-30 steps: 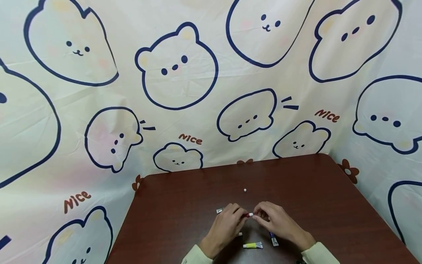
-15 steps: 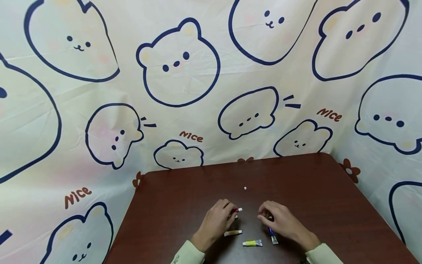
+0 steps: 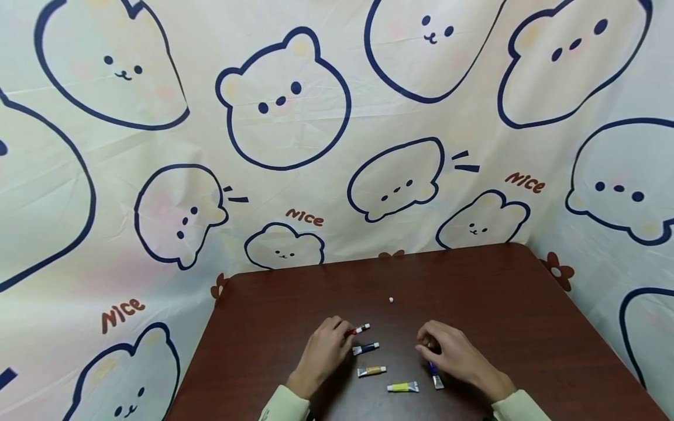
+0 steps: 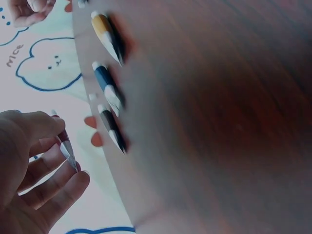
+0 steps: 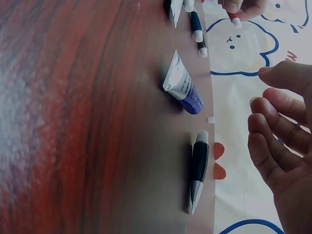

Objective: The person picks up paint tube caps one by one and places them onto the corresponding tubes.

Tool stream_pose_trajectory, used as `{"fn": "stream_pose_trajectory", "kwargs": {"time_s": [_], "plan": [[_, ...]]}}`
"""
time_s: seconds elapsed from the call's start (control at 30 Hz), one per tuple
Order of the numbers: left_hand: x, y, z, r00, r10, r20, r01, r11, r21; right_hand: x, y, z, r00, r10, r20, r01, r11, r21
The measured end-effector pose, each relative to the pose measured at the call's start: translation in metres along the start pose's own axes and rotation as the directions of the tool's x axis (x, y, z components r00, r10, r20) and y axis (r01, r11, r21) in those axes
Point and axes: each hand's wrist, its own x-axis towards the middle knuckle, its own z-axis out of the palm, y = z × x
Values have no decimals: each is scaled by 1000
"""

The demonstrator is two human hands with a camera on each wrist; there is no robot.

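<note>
My left hand (image 3: 323, 354) pinches a red paint tube (image 4: 62, 134) between thumb and fingers, above the table's left side. Beside it a black paint tube (image 4: 108, 122) lies on the table, with a dark blue tube (image 3: 365, 349) and an ochre tube (image 3: 371, 371) in a row toward me. My right hand (image 3: 455, 354) hovers with fingers loosely bent and nothing in them. Close below it lie a purple-blue tube (image 5: 191, 100) and another dark tube (image 5: 199, 163), which the hand mostly hides in the head view.
A yellow-green tube (image 3: 402, 387) lies near the front, between the hands. Farther back sits a small white cap (image 3: 391, 300). The brown table (image 3: 305, 292) ends at a printed cloth backdrop (image 3: 284, 193).
The hands, together a second ago at the red tube's white cap, have parted. My left hand has moved left with the tube, uncovering the dark blue and ochre tubes. The right hand barely shifted.
</note>
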Motion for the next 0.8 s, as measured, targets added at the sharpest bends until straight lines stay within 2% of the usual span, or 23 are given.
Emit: {"fn": "stream_pose_trajectory", "kwargs": {"time_s": [0.37,0.57,0.8], "plan": [[-19,-14,-2,999,-32,-13,32,999,-1,-6,3,-1,999,30,-10,-30,1000,-2],[-29,-18,-4,999,-46,-12,46,999,15,-8,5,-5,996,87,6,-87,996,-24],[-38,-20,-6,998,-64,5,64,998,21,-10,6,-6,982,176,73,-174,984,-39]]}}
